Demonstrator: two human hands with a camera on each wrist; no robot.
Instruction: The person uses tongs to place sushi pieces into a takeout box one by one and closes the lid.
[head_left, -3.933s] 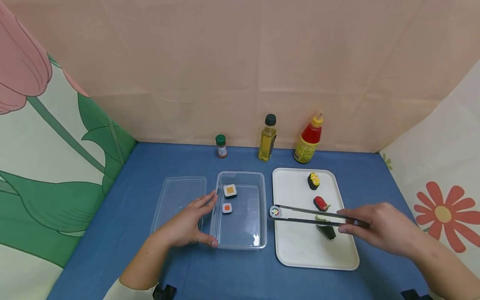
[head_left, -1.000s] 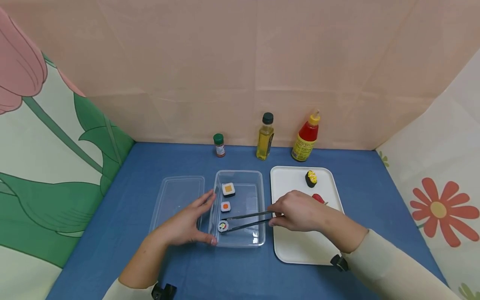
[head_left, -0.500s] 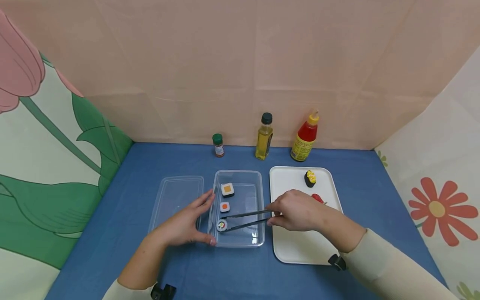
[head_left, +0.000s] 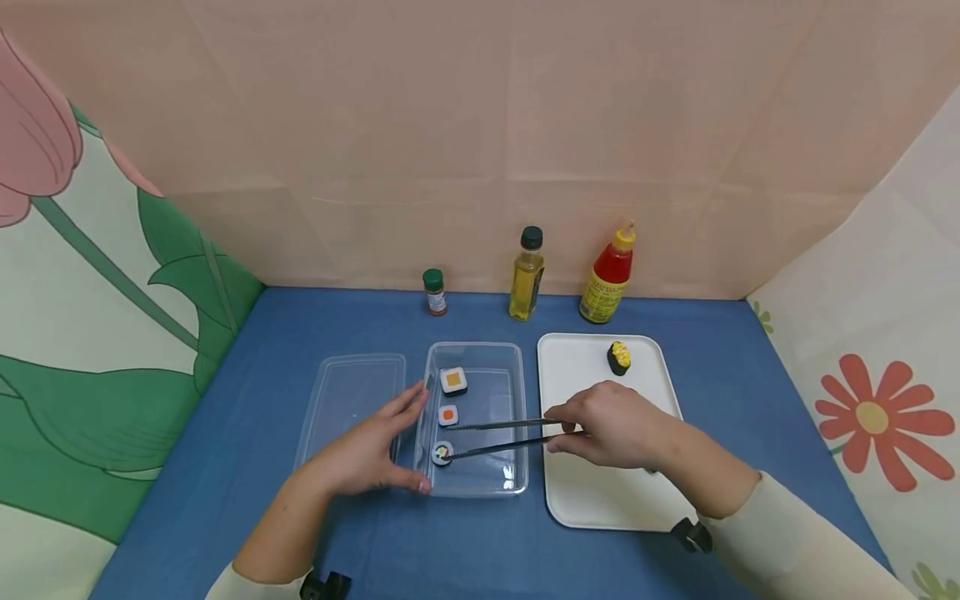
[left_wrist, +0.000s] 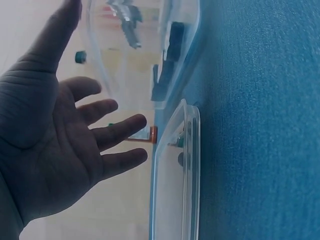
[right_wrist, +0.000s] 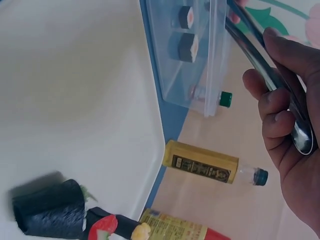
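Note:
My right hand (head_left: 618, 425) grips metal tongs (head_left: 502, 426) over the clear plastic container (head_left: 522, 417). The tongs' tips are spread; the lower one overlaps a round sushi roll (head_left: 442, 451) at the container's front left. Behind that roll lie a small roll with an orange centre (head_left: 447, 414) and a larger one with a yellow centre (head_left: 453, 380). My left hand (head_left: 360, 450) is spread along the container's left side, fingertips and thumb at its wall. In the right wrist view, the tongs (right_wrist: 260, 60) lie between my thumb and fingers.
A white tray (head_left: 600, 500) holds a corn-topped sushi (head_left: 619, 357), a dark seaweed cone (right_wrist: 50, 207) and a red-topped piece (right_wrist: 102, 227). The clear lid (head_left: 337, 392) lies left. Behind stand a green-capped jar (head_left: 435, 292), an oil bottle (head_left: 527, 275) and a red sauce bottle (head_left: 609, 275).
My right hand carried the round roll from over the tray into the container. Just now the tongs' tips spread from it and the hand shifted slightly right. My left hand stayed by the container.

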